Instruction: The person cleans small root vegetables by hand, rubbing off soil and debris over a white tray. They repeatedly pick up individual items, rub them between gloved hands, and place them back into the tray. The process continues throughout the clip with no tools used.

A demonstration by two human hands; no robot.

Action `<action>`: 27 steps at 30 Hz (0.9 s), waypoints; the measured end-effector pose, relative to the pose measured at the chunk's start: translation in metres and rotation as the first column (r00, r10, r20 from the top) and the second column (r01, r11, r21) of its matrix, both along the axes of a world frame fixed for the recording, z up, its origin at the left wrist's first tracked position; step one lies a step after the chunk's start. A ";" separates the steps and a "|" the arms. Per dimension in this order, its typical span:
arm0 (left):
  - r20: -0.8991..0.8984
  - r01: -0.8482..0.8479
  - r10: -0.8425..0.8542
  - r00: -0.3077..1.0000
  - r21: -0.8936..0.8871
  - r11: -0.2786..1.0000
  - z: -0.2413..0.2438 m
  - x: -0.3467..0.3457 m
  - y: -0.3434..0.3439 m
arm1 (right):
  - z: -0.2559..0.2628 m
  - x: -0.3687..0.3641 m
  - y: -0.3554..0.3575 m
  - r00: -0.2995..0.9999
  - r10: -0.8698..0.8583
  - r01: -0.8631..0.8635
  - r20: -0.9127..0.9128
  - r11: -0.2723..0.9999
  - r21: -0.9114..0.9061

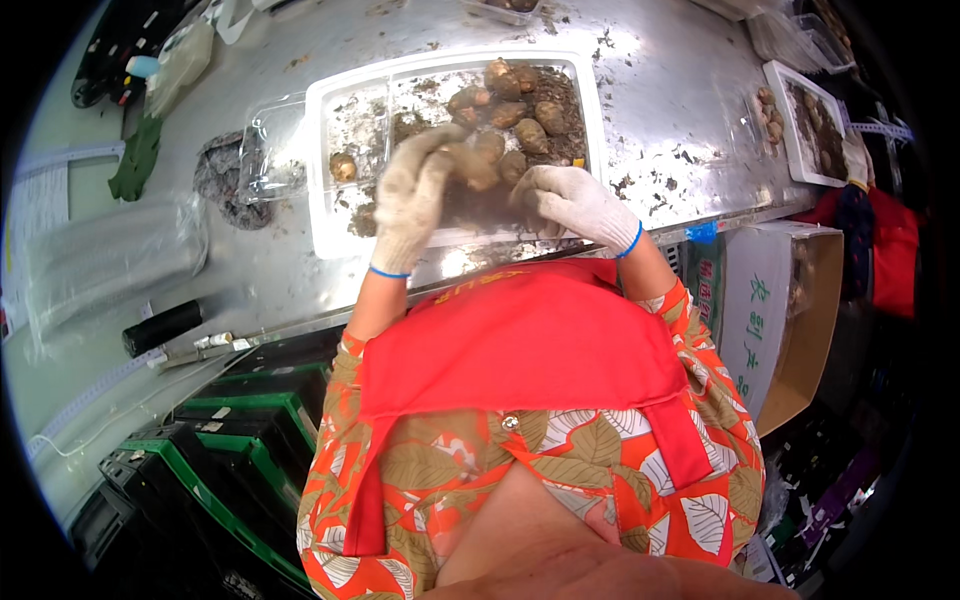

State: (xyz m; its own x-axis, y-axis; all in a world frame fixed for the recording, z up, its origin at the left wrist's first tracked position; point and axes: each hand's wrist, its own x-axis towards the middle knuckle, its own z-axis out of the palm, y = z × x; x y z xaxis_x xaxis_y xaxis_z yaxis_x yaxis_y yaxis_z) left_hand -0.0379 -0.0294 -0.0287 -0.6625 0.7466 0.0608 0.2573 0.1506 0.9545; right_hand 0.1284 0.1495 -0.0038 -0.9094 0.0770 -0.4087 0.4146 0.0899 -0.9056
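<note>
A white foam tray [315, 135] on the metal table holds several brown taro-like tubers [532, 136] and loose soil. My left hand [416, 184], in a soiled knitted glove, is over the middle of the tray; its fingers are at a blurred tuber [480, 171], and whether they grip it cannot be told. Over the tray's near right edge, my right hand [570, 204], in a paler glove with a blue cuff, has its fingers curled down; their tips and anything in them are blurred. One tuber [343, 167] lies apart at the tray's left side.
Clear plastic punnets [274, 150] and a dark crumpled cloth [229, 180] lie left of the tray. At the right, a co-worker's gloved hand [856, 157] is at another white tray [796, 127]. An open cardboard box [772, 300] stands below the table edge, black-green crates [255, 405] at lower left.
</note>
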 end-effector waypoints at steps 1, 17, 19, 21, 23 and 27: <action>-0.061 -0.073 0.070 0.996 -0.046 0.996 0.014 -0.003 -0.003 | -0.001 0.000 0.004 1.000 -0.008 0.008 -0.028 1.000 -0.001; -0.342 -0.466 0.354 0.870 -0.339 0.817 -0.016 -0.041 -0.042 | -0.026 -0.052 0.045 0.951 -0.308 0.148 0.032 0.542 0.827; -0.416 -0.425 0.274 0.867 -0.330 0.843 -0.020 -0.038 -0.042 | -0.030 -0.055 0.048 0.942 -0.332 0.246 -0.053 0.572 0.783; -0.494 -0.359 0.110 0.863 -0.443 0.822 -0.014 -0.031 -0.045 | -0.044 -0.044 0.058 0.905 -0.375 0.402 -0.199 0.605 0.687; -0.498 -0.375 0.139 0.856 -0.413 0.830 -0.017 -0.031 -0.047 | -0.053 -0.035 0.071 0.838 -0.467 0.544 -0.281 0.744 0.387; -0.461 -0.450 0.353 0.814 -0.118 0.885 -0.024 -0.031 -0.045 | -0.054 -0.020 0.069 0.775 -0.631 0.506 0.028 0.594 -0.625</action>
